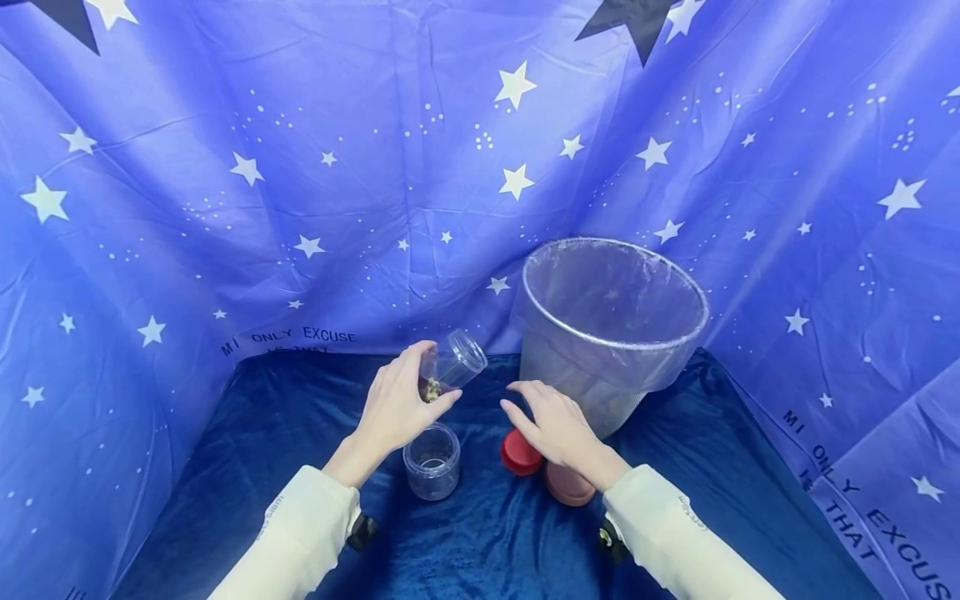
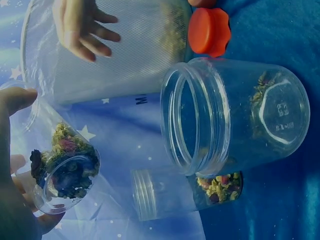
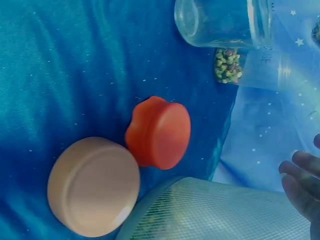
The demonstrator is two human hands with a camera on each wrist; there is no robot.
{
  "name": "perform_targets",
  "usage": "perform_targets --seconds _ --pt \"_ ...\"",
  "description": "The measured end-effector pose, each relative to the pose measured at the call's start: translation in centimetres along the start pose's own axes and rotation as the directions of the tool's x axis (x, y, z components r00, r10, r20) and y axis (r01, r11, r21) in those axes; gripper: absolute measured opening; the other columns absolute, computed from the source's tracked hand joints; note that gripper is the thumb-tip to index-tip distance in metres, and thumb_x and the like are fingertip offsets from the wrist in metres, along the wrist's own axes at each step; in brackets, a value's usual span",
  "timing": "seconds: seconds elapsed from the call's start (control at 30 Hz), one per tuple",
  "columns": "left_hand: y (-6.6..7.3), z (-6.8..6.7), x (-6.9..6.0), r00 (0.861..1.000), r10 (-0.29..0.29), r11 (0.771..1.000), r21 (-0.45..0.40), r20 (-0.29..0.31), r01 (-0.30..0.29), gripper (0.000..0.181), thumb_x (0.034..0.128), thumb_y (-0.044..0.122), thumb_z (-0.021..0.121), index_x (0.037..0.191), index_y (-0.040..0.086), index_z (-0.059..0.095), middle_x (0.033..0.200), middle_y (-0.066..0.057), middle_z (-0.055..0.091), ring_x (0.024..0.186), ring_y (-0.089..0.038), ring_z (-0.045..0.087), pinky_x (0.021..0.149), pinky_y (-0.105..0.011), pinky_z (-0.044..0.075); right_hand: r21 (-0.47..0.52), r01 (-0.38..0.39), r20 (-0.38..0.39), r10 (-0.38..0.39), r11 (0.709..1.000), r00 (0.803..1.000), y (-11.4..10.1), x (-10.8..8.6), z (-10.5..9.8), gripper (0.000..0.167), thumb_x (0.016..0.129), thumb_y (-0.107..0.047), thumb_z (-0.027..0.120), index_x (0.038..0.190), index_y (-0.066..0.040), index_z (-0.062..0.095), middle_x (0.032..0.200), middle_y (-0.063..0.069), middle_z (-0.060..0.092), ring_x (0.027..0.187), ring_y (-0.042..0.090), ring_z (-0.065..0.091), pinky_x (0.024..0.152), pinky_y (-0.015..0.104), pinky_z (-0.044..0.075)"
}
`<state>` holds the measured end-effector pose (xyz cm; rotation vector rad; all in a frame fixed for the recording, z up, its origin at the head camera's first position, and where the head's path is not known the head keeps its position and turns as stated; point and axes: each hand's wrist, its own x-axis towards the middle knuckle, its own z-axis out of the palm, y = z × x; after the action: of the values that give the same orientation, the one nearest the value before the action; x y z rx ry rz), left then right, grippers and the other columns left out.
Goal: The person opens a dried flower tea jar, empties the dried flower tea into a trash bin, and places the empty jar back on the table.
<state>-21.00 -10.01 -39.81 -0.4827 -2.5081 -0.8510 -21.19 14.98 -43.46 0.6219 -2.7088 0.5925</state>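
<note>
My left hand [image 1: 393,404] grips a small clear jar [image 1: 455,360] in the air, tilted with its mouth up to the right. Dried flowers and buds [image 2: 70,145] lie in its lower part. Below that hand stands a wider clear jar [image 1: 432,479], lidless, with a few plant bits visible low in it. A second small jar [image 2: 165,195], part filled with dried buds, stands behind it; the head view does not show it clearly. My right hand [image 1: 558,425] hovers with extended fingers, holding nothing, above a red lid [image 1: 521,452] and a peach-coloured lid [image 1: 572,487].
A mesh bin [image 1: 585,379] with a clear plastic liner stands at the back right, just beyond the right hand; something yellowish shows through its side. Dark blue cloth [image 1: 480,550] covers the table, and a starry purple curtain [image 1: 390,167] surrounds it.
</note>
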Motion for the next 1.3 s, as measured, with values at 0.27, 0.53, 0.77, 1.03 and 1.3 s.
perform_targets --seconds 0.27,0.53,0.77,1.03,1.3 --pt "0.0 -0.5 0.6 1.0 -0.001 1.0 0.001 -0.006 0.001 0.07 0.0774 0.041 0.08 0.133 0.009 0.052 0.117 -0.01 0.068 0.088 -0.027 0.066 0.082 -0.047 0.052 -0.01 0.055 -0.056 -0.056 0.998 0.997 -0.8 0.9 -0.8 0.035 0.099 -0.04 0.053 0.118 -0.014 0.067 0.113 0.003 0.071 0.104 0.022 0.068 0.083 0.044 0.056" --pt "-0.4 -1.2 1.2 0.999 -0.037 0.999 -0.033 -0.004 0.036 0.071 0.079 0.043 0.079 0.134 0.008 0.05 0.122 -0.013 0.068 0.109 -0.03 0.066 0.092 -0.052 0.049 -0.007 0.094 -0.1 -0.094 0.996 0.991 -1.8 2.5 -2.8 0.034 0.099 -0.039 0.053 0.117 -0.013 0.067 0.108 0.004 0.071 0.088 0.018 0.065 0.074 0.04 0.055" --pt "-0.5 -1.5 1.5 0.999 -0.033 0.999 -0.026 -0.001 0.033 0.071 0.0795 0.043 0.078 0.134 0.009 0.049 0.121 -0.014 0.068 0.105 -0.03 0.066 0.086 -0.051 0.05 -0.034 0.121 -0.119 -0.124 0.992 0.985 -2.3 3.2 -4.3 0.033 0.099 -0.037 0.054 0.116 -0.012 0.067 0.106 0.004 0.071 0.084 0.016 0.063 0.072 0.038 0.054" --pt "-0.2 -1.9 2.4 0.999 -0.037 0.999 -0.023 0.0 0.037 0.071 0.0796 0.045 0.077 0.134 0.009 0.049 0.122 -0.012 0.067 0.103 -0.03 0.066 0.084 -0.048 0.051 -0.009 0.143 -0.188 -0.142 0.99 0.972 -2.7 4.4 -6.2 0.029 0.098 -0.033 0.055 0.113 -0.012 0.068 0.1 0.003 0.069 0.085 0.017 0.062 0.075 0.037 0.052" --pt "0.2 -2.4 3.3 0.998 -0.058 0.998 -0.039 0.023 0.058 0.072 0.0797 0.047 0.077 0.136 0.01 0.05 0.121 -0.009 0.066 0.1 -0.027 0.064 0.085 -0.049 0.052 -0.016 0.123 -0.234 -0.123 0.992 0.964 -2.5 5.6 -8.4 0.024 0.097 -0.029 0.059 0.11 -0.012 0.069 0.101 0.005 0.07 0.089 0.022 0.062 0.078 0.042 0.051"
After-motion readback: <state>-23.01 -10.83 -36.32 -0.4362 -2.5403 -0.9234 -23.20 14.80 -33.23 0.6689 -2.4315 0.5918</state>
